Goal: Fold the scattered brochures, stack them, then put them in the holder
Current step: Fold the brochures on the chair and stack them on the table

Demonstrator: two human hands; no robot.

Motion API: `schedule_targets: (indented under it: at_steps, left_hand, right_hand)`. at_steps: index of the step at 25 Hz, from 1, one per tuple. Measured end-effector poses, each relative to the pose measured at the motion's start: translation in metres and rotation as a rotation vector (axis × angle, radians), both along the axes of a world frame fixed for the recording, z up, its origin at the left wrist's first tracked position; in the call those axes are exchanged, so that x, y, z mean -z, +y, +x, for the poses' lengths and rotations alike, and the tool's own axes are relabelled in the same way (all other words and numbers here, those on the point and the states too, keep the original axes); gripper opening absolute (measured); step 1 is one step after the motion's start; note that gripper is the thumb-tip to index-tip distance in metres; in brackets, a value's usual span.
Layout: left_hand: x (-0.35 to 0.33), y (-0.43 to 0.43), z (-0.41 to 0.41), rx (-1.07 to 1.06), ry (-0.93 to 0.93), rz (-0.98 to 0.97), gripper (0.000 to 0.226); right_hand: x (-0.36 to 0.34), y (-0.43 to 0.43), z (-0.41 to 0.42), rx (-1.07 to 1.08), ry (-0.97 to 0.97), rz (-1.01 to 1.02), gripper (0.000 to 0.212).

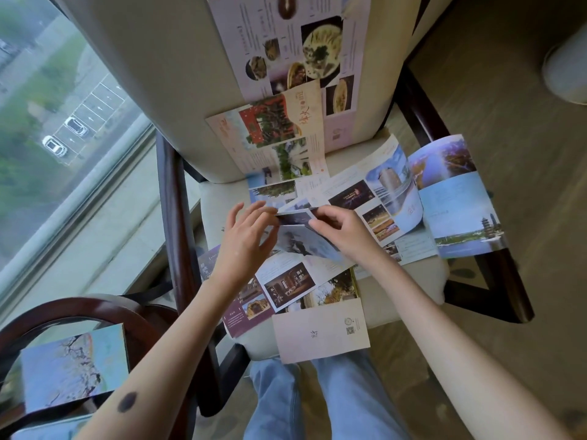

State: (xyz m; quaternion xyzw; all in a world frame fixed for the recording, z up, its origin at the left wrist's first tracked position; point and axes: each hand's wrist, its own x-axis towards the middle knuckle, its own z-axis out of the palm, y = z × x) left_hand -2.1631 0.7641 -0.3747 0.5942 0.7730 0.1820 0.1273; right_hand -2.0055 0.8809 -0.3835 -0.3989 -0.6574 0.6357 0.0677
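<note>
The task looks barely begun: the left hand (244, 239) and right hand (338, 231) pinch one blue brochure (301, 241) in their fingers, mid-fold just above the chair seat (400, 293), while the other brochures (444, 201) lie open across seat and backrest (158, 74), with no holder in view.

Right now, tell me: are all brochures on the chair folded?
No, the food brochure and the pagoda brochure both lie spread open.
</note>
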Motion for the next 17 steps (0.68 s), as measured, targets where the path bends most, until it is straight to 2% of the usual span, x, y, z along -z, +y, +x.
schedule_targets:
  at_steps: [6, 9, 12, 14, 17]
  left_hand:
    - [-0.006, -0.01, 0.003, -0.066, -0.184, 0.049, 0.007]
    - [-0.013, -0.016, 0.002, -0.115, -0.235, 0.131, 0.009]
    - [-0.024, -0.023, -0.005, -0.299, -0.402, 0.212, 0.012]
    - [-0.036, -0.028, -0.012, -0.456, -0.533, 0.265, 0.018]
    - [-0.05, -0.049, -0.03, -0.608, -0.515, 0.345, 0.02]
  right_hand:
    - [-0.007, -0.01, 0.005, 0.047, 0.046, 0.094, 0.003]
    - [-0.019, -0.009, -0.001, 0.029, 0.073, 0.213, 0.012]
    - [-0.039, -0.007, -0.022, -0.006, 0.099, 0.257, 0.019]
    - [-0.052, -0.007, -0.044, -0.084, 0.068, 0.39, 0.026]
    - [-0.066, -0.015, -0.088, -0.135, 0.013, 0.61, 0.041]
